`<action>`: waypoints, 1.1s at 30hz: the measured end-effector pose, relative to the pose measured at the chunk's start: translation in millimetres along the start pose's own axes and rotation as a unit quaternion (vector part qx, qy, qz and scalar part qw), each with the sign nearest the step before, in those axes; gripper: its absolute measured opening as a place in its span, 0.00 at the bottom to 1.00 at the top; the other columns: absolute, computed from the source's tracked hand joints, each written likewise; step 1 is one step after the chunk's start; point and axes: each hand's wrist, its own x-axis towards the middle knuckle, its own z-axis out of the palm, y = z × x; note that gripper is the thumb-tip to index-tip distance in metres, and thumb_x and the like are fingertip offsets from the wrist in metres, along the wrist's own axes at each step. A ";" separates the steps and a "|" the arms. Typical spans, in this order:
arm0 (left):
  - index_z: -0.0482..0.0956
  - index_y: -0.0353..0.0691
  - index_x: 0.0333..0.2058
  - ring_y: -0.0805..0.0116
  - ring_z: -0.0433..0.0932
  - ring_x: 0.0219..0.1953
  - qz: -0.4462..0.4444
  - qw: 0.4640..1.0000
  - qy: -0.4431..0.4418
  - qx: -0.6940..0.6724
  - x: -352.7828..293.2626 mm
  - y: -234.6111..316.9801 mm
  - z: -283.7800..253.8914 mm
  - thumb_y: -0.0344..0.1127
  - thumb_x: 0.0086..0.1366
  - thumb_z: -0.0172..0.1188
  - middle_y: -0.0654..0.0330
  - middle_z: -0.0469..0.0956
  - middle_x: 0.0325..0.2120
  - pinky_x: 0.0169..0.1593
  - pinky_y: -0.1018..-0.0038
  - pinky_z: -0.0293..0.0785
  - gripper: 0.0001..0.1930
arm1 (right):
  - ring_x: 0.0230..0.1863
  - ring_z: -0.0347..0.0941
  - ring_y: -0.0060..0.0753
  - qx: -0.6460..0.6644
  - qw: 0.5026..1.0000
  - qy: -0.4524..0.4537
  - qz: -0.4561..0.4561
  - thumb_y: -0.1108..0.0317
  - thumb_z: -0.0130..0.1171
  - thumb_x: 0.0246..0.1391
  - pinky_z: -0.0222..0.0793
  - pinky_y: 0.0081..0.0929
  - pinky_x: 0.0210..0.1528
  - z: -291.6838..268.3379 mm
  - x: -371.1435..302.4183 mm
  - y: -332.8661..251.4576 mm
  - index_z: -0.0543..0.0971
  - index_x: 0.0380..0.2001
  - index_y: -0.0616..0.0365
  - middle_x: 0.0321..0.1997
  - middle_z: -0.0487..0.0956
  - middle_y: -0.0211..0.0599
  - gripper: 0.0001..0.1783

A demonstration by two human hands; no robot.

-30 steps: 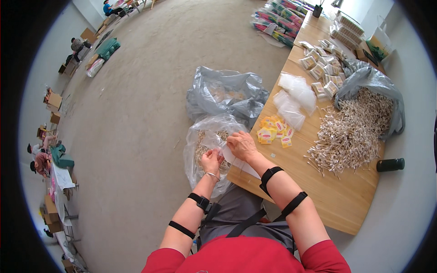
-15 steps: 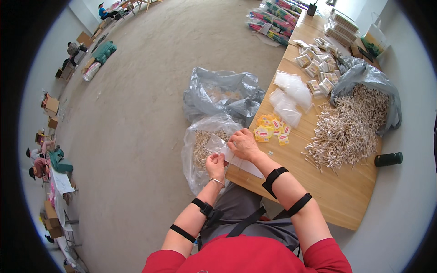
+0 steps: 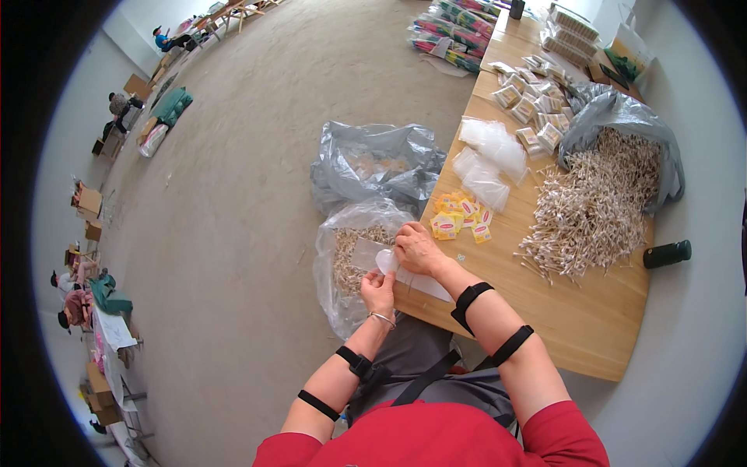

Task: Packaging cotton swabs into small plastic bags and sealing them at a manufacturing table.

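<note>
My left hand (image 3: 378,293) and my right hand (image 3: 417,247) meet over the table's near left corner, both with fingers closed on a small clear plastic bag (image 3: 386,261). The bag's mouth seems rounded open between them; whether anything is inside is hard to see. Beneath my right hand lies a white sheet (image 3: 429,287) at the table edge. Just beyond it are several yellow, white and red cards (image 3: 447,225). Farther up rests a stack of flat clear bags (image 3: 498,148). A large heap of cotton swabs (image 3: 595,206) spills from a grey plastic bag (image 3: 665,144) on the right.
Left of the wooden table (image 3: 599,342), a clear sack of cotton swabs (image 3: 325,296) and a grey plastic sack (image 3: 334,156) stand by the floor. Filled packets (image 3: 537,105) cover the table's far part. A dark green cylinder (image 3: 668,254) lies against the wall. Other people sit far left.
My left hand has moved slightly right and down beside my right hand. The small bag between them now looks more opened out. My view has shifted a little.
</note>
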 end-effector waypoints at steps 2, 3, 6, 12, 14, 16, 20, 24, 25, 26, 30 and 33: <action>0.65 0.34 0.44 0.74 0.75 0.35 -0.010 0.999 0.041 -0.030 5.6 -2.0 -10.0 0.27 0.57 0.64 0.60 0.77 0.33 0.40 0.79 0.71 0.19 | 0.56 0.62 0.46 0.015 0.999 -0.009 -0.039 0.66 0.50 0.48 0.57 0.38 0.60 -0.9 0.0 1.2 0.81 0.28 0.60 0.44 0.76 0.43 0.12; 0.65 0.34 0.44 0.74 0.75 0.35 -0.012 0.999 0.035 -0.029 2.0 0.4 -7.6 0.27 0.57 0.64 0.60 0.77 0.33 0.40 0.79 0.71 0.19 | 0.56 0.62 0.46 0.012 0.999 -0.007 -0.033 0.66 0.50 0.48 0.57 0.38 0.60 0.3 -3.1 5.9 0.81 0.28 0.60 0.44 0.76 0.43 0.12; 0.65 0.34 0.45 0.74 0.75 0.35 -0.012 0.999 -0.034 -0.018 -8.0 5.9 -5.5 0.27 0.57 0.64 0.60 0.77 0.34 0.40 0.79 0.71 0.20 | 0.59 0.60 0.48 0.004 0.999 0.027 -0.042 0.69 0.51 0.48 0.56 0.38 0.62 2.6 -10.0 11.6 0.81 0.29 0.61 0.46 0.74 0.43 0.11; 0.64 0.32 0.47 0.74 0.75 0.34 0.011 0.997 -0.037 0.069 -8.8 12.1 -9.2 0.25 0.56 0.63 0.60 0.77 0.31 0.40 0.79 0.71 0.22 | 0.60 0.59 0.50 0.067 0.997 0.032 -0.014 0.73 0.52 0.46 0.55 0.39 0.63 4.0 -11.3 5.3 0.79 0.28 0.64 0.45 0.74 0.45 0.09; 0.64 0.31 0.47 0.74 0.75 0.32 0.024 0.999 -0.040 0.022 -8.9 11.7 -8.0 0.25 0.55 0.64 0.60 0.77 0.30 0.40 0.79 0.71 0.23 | 0.60 0.59 0.50 0.053 0.997 0.050 -0.013 0.72 0.52 0.46 0.56 0.40 0.62 8.8 -11.4 3.9 0.79 0.27 0.64 0.44 0.74 0.45 0.08; 0.62 0.31 0.49 0.74 0.75 0.34 0.013 0.997 -0.052 0.055 -6.8 7.2 -4.0 0.26 0.54 0.65 0.60 0.76 0.32 0.40 0.78 0.71 0.26 | 0.59 0.60 0.49 0.044 0.997 0.068 -0.012 0.72 0.53 0.45 0.55 0.40 0.62 8.3 -14.3 6.8 0.79 0.27 0.63 0.43 0.74 0.45 0.08; 0.56 0.33 0.56 0.66 0.72 0.43 0.063 0.972 0.013 0.226 -6.8 3.1 9.4 0.31 0.49 0.70 0.53 0.71 0.42 0.45 0.71 0.71 0.39 | 0.57 0.61 0.47 -0.011 0.992 0.124 -0.013 0.71 0.54 0.44 0.54 0.39 0.62 -2.5 -32.0 15.1 0.78 0.29 0.60 0.42 0.74 0.44 0.08; 0.50 0.38 0.62 0.49 0.50 0.63 0.355 0.831 0.124 0.411 -8.5 21.0 -8.8 0.37 0.42 0.72 0.45 0.54 0.60 0.64 0.55 0.46 0.51 | 0.55 0.61 0.45 -0.070 0.970 0.228 0.053 0.70 0.55 0.43 0.51 0.42 0.62 -40.7 -59.9 20.2 0.75 0.36 0.59 0.46 0.71 0.43 0.13; 0.50 0.38 0.62 0.49 0.50 0.63 0.357 0.835 0.106 0.405 -8.8 24.2 -5.0 0.37 0.42 0.72 0.45 0.54 0.60 0.64 0.55 0.46 0.51 | 0.56 0.61 0.46 -0.099 0.958 0.251 0.099 0.68 0.56 0.43 0.48 0.46 0.63 -55.0 -73.0 36.6 0.74 0.38 0.58 0.48 0.69 0.43 0.15; 0.50 0.39 0.62 0.48 0.48 0.65 0.404 0.783 0.026 0.472 -8.2 26.8 -0.4 0.38 0.44 0.71 0.46 0.53 0.61 0.65 0.54 0.43 0.49 | 0.56 0.60 0.46 -0.139 0.936 0.292 0.139 0.68 0.57 0.41 0.49 0.47 0.61 -73.1 -88.2 55.4 0.74 0.39 0.57 0.48 0.69 0.43 0.18; 0.54 0.39 0.62 0.48 0.45 0.67 0.441 0.681 -0.166 0.561 -25.5 29.2 27.2 0.37 0.49 0.65 0.50 0.52 0.64 0.67 0.56 0.38 0.42 | 0.62 0.54 0.47 -0.280 0.841 0.343 0.311 0.61 0.56 0.45 0.44 0.54 0.62 -140.5 -153.0 107.1 0.72 0.49 0.51 0.57 0.64 0.43 0.24; 0.56 0.40 0.61 0.48 0.47 0.67 0.460 0.654 -0.267 0.538 -39.5 12.7 46.2 0.35 0.51 0.63 0.50 0.53 0.63 0.67 0.57 0.40 0.39 | 0.67 0.43 0.51 -0.188 0.804 0.247 0.507 0.52 0.50 0.54 0.35 0.61 0.65 -148.7 -190.4 129.6 0.66 0.59 0.42 0.66 0.54 0.44 0.28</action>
